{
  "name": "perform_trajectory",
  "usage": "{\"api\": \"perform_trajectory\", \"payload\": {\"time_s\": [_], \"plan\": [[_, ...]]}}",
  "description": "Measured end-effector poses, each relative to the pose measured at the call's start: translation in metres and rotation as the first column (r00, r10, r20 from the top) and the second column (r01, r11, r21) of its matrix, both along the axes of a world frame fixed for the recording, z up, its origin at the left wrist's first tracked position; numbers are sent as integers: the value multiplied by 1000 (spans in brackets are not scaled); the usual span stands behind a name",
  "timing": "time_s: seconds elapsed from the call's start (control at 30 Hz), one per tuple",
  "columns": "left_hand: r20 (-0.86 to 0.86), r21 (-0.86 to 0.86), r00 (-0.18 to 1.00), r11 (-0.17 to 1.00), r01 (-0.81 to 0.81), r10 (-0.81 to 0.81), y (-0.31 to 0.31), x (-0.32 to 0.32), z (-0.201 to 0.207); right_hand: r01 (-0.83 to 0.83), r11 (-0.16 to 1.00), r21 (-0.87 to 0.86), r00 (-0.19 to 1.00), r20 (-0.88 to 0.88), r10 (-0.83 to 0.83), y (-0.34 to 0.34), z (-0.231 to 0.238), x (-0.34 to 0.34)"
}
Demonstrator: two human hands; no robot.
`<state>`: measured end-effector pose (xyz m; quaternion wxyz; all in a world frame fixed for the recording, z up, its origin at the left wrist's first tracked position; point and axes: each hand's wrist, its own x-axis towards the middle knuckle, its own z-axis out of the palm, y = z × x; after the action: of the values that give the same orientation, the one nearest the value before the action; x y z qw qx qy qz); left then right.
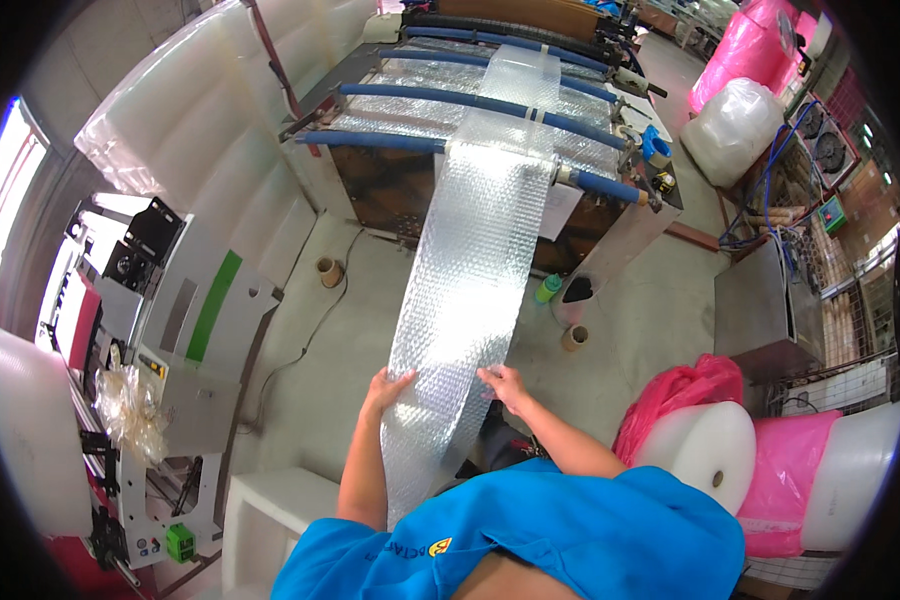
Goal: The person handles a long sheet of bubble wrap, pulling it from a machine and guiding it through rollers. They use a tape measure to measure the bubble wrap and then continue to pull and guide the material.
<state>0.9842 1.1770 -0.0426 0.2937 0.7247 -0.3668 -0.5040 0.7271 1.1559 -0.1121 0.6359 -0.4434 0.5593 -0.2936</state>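
Note:
A long strip of clear bubble wrap [460, 260] runs down from the machine's blue rollers toward my body, its lower end hanging in front of me. My left hand [386, 388] grips the strip's left edge, thumb on top and the other fingers partly hidden beneath. At the right edge, my right hand [505, 386] holds the same sheet, pinching it near a fold. Below my hands the wrap bends down, and its lowest part is hidden behind my blue shirt [530, 530].
Ahead stands the machine with blue rollers [380, 142]. Cardboard cores [574, 337] and a green bottle [548, 288] stand on the floor [370, 330]. A cable [305, 350] crosses at left, beside a white machine [210, 310]. White and pink rolls [705, 455] lie right.

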Motion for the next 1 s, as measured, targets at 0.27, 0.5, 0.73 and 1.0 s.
{"api": "perform_trajectory", "payload": {"time_s": [0.27,0.5,0.73,1.0], "plan": [[119,-199,988,977,-77,103,32,-2,7,87,992,94,983,152,-101,27,65,6],[103,-183,993,982,-41,60,37,-12,10,80,994,78,993,79,-86,24,45,1],[270,86,946,983,161,-179,23,9,-6,113,992,63,992,-64,-109,21,31,3],[221,40,971,996,83,-90,27,-1,-29,69,997,19,985,-161,-65,17,26,4]]}}
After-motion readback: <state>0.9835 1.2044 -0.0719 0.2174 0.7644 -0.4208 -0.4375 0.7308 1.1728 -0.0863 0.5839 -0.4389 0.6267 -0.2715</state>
